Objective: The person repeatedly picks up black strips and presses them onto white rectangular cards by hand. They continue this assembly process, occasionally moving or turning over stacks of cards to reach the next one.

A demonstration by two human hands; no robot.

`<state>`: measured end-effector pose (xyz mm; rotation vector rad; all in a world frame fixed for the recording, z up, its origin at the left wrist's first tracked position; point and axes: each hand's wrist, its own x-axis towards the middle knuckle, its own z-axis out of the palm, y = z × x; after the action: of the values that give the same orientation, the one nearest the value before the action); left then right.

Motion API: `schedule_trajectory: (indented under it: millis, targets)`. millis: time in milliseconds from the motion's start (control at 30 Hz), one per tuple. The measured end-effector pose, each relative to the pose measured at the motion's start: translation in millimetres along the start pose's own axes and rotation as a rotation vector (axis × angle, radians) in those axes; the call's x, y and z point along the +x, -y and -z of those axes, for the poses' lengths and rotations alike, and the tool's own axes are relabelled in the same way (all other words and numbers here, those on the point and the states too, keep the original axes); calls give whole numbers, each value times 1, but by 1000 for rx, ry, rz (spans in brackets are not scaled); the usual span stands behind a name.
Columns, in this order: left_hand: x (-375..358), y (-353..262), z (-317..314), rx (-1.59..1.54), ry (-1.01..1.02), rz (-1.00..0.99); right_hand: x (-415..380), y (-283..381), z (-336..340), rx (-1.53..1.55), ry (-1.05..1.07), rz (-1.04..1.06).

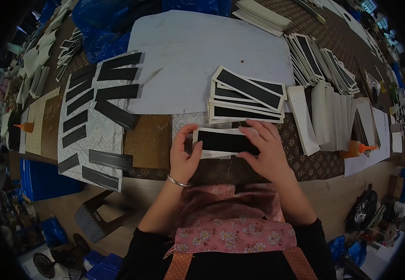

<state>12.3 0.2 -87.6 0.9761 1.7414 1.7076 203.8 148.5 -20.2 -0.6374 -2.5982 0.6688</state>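
Bordered black strip (223, 141) at the table's near edge, just below a pile of similar strips (247, 95). Left hand (185, 156): fingers curved at the strip's left end; whether they pinch it cannot be told. Right hand (268, 151): fingers spread over its right end. Containers: blue plastic bag (102, 30), blue bin (46, 179) and two orange-tipped bottles (352, 149), contents indiscernible. No writing is legible.
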Motion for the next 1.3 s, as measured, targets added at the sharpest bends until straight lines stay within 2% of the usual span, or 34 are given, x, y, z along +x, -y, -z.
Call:
schedule_trajectory:
  millis: [33,67,133,267,333,867,1100,1167,1200,1233,1267,1300]
  targets:
    - [0,0,0,-5,7,1,-3,-3,5,-33,-103,-51]
    - [-1,1,0,-5,-2,3,-10,-10,6,-39,-103,-58]
    - [-1,0,-1,-16,7,7,-32,-29,1,157,-229,-355]
    - [-1,3,0,-8,16,1,-47,-41,-10,306,-281,-413]
    - [-1,1,0,1,-3,0,-47,-42,-13,259,-290,-365]
    - [-2,4,4,-25,22,23,-42,-42,-17,379,-349,-442]
    - [-1,1,6,-1,18,-9,-45,-44,-23,307,-347,-349]
    - [2,-8,8,258,132,-100,-45,-41,-23,298,-338,-330]
    - [4,-14,9,343,168,-133,-43,-37,-20,175,-310,-289]
    - [4,-24,5,654,211,-255,-43,-33,-17,51,-282,-248]
    - [3,-32,-1,964,254,-376,-43,-29,-16,52,-282,-247]
    - [1,-37,-7,965,253,-376,-42,-23,-17,-106,-272,-183]
